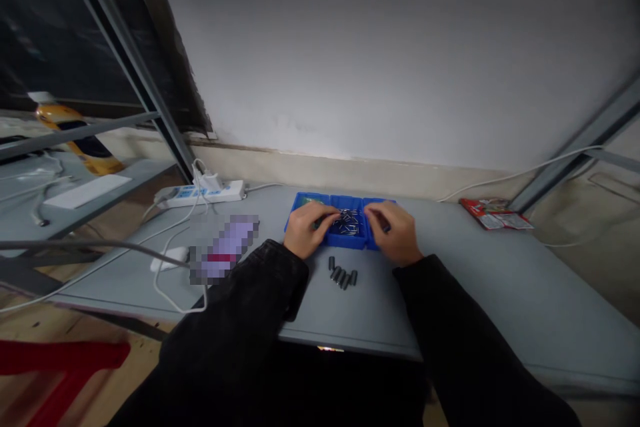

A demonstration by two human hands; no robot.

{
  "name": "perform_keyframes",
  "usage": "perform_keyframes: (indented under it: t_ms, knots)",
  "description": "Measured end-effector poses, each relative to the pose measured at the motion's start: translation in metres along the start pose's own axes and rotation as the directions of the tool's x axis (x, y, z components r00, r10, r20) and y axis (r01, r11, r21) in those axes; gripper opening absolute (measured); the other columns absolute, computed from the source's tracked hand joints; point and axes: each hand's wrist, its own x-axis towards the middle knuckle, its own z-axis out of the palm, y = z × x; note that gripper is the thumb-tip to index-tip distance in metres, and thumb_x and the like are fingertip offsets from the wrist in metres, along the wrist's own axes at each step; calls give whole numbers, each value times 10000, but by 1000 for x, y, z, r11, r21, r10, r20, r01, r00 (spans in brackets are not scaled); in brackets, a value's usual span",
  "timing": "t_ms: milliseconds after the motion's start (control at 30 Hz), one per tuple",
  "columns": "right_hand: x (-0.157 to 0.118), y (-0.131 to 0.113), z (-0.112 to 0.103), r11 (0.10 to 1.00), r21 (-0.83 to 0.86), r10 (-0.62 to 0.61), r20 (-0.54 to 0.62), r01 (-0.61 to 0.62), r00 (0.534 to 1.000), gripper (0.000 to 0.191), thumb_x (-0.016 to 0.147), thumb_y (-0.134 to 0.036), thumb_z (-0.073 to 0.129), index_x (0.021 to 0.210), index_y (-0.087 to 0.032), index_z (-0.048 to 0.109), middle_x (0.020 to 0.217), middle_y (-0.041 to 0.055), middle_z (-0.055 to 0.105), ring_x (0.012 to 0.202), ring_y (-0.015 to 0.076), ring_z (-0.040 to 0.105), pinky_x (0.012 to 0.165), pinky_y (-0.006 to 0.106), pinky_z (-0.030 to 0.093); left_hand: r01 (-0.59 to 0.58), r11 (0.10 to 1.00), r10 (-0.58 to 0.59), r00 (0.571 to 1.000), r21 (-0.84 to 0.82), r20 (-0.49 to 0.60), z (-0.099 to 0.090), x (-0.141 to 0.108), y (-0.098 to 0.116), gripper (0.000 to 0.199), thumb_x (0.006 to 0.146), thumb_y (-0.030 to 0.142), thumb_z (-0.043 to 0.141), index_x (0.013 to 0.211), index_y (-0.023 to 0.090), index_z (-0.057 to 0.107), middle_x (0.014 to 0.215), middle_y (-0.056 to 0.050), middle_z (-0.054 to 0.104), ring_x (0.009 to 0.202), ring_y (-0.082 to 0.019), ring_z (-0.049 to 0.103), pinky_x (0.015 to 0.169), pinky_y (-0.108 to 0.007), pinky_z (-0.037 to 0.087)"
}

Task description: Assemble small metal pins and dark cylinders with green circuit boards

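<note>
A row of blue bins (345, 241) stands on the grey table, near the wall. Small shiny metal pins (349, 221) lie in the middle bin, and something green (311, 199) shows in the left one. My left hand (306, 227) is over the left bin, thumb and fingers pinched together at the edge of the middle bin. Over the right bin, my right hand (397, 232) is also closed in a pinch. What either pinch holds, if anything, is too small to tell. Several dark grey cylinders (341, 276) lie on the table in front of the bins.
To the left are a blurred-out phone (227, 250), a white charger (170, 259) with loose cables and a white power strip (215, 192). A red packet (495, 213) lies at the right. An orange bottle (80, 137) leans on the left side table.
</note>
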Motion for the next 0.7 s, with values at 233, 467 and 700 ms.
perform_keyframes:
  t_ms: [233, 467, 700]
  knots:
    - [-26, -52, 24, 933, 94, -350, 454, 347, 819, 229, 985, -316, 532, 814, -209, 641, 728, 7, 669, 682, 150, 603, 614, 297, 388, 19, 1000, -19, 1000, 3, -6, 0, -1, -1, 107, 935, 235, 637, 957, 162, 713, 888, -50, 727, 791, -141, 659, 763, -299, 560]
    - [-32, -57, 29, 951, -63, -218, 561, 304, 799, 158, 966, -348, 568, 996, -212, 643, 983, 41, 670, 795, 180, 629, 571, 309, 370, 16, 1000, -16, 1000, -3, 1, 0, -1, -1, 110, 940, 228, 628, 963, 157, 709, 895, -47, 725, 795, -137, 655, 764, -296, 558]
    - [-34, -50, 34, 976, -62, -132, 599, 210, 790, 118, 950, -319, 609, 977, -209, 642, 972, 41, 659, 810, 190, 632, 616, 315, 431, 15, 1000, -15, 1000, -4, 8, 1, -2, -1, 95, 933, 209, 636, 972, 160, 708, 906, -46, 723, 799, -132, 648, 764, -287, 552]
